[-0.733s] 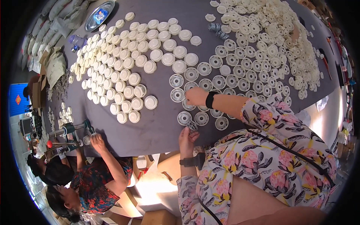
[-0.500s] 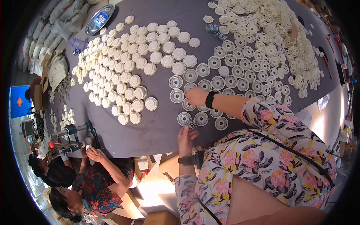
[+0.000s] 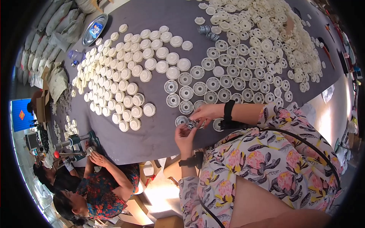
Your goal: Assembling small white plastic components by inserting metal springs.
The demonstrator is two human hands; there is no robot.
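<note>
A bundle of metal rings (image 3: 191, 124) is located over the counter (image 3: 157, 133), close to its near edge. The left hand (image 3: 184, 136) is curled closed on it, seemingly presenting the rings to the right hand (image 3: 207, 111). The latter's fingers are partly bent at the bundle; whether they grip one cannot be told. Beyond, white discs (image 3: 186, 92) lie recess-up, apparently for access. White caps (image 3: 149, 110) occupy the counter's left half; loose white parts (image 3: 266, 22) are heaped toward its far right corner.

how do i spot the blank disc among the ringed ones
On the grey table, look beyond the right hand to the spread of ringed discs. Left of its middle lies the blank disc, plain white, lacking its neighbours' dark centres.
</note>
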